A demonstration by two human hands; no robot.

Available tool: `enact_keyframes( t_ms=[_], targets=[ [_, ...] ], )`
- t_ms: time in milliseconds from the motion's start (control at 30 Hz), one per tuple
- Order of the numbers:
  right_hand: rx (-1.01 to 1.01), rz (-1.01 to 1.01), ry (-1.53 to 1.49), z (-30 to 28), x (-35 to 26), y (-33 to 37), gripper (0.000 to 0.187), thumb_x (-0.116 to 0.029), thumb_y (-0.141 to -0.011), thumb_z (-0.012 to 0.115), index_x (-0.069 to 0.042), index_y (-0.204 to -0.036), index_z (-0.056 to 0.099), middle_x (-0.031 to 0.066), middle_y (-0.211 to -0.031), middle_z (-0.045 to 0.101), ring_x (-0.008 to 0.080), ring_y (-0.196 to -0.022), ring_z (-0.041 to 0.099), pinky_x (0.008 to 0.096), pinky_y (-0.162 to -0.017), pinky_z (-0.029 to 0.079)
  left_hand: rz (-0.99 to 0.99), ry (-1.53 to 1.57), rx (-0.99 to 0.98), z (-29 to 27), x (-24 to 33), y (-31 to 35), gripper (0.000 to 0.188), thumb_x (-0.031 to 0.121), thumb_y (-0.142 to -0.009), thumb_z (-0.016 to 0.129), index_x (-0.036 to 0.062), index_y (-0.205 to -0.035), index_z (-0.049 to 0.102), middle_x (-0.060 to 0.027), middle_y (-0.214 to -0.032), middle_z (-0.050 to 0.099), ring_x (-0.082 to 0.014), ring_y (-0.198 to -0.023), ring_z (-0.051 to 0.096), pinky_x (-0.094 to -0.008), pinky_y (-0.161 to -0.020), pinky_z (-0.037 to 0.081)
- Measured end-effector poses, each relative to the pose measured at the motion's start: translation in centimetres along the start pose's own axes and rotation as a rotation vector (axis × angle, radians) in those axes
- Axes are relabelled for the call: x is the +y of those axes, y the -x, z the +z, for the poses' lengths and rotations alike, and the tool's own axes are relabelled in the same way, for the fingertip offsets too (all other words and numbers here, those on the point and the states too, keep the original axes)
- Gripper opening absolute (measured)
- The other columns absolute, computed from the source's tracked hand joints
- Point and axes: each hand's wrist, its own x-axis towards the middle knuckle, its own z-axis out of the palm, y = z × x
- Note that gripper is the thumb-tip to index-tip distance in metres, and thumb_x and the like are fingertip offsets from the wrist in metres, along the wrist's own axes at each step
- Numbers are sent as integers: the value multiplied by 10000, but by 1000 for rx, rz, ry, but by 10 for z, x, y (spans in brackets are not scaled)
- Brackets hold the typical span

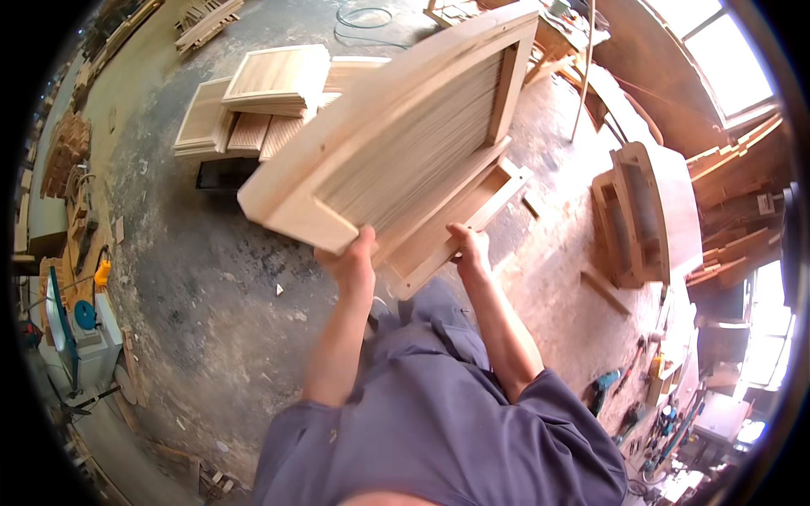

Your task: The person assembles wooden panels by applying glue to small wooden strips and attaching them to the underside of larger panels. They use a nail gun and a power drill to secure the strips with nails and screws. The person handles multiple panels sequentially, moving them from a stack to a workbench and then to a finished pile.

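Observation:
A large piece of pale wooden furniture (321,152) is held up tilted in front of my body. It has a wide, slightly curved outer rail, a recessed panel with fine lines, and a shallow boxlike frame (498,207) along its near right side. Gripping the near left corner is my left hand (350,263), its fingers partly hidden behind the wood. My right hand (470,250) is closed round the near edge of the boxlike frame. Both forearms reach forward from the lower part of the head view, and the floor shows below the piece.
Stacked wooden panels (274,80) stand on a dark low support at the far left. A similar curved wooden piece (662,215) rests at right. A loose wood strip (605,293) lies on the floor; power tools (603,390) lie lower right. A cluttered bench (97,337) lines the left.

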Motion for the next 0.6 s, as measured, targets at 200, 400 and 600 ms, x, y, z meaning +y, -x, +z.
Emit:
enact_keyframes(
  t_ms=[200,400,600],
  targets=[
    [-139,-193,89,111,-12,-92,345,12,-661,673,-10,-1000,609,87,-875,648,212,-703,627,357,-664,551,150,449,-429,-113,13,-102,768,341,-825,672,8,-1468,414,-144,-1491,450,-310,-1359,439,-445,-1132,346],
    [17,-256,1057,210,-72,-207,734,-99,-613,766,-17,-1257,424,244,-1101,641,419,-1059,639,467,-955,521,-358,95,-242,-185,-5,-207,929,474,-731,777,39,-1467,412,-160,-1376,559,-300,-1258,546,-403,-1072,458],
    [-199,-545,1534,292,-11,-329,955,-116,-674,730,-29,-1495,251,244,-1310,473,421,-1224,459,536,-1036,386,-868,-160,435,-209,-209,-220,409,143,-741,813,27,-1080,618,-95,-999,690,-226,-894,679,-377,-793,555]
  ],
)
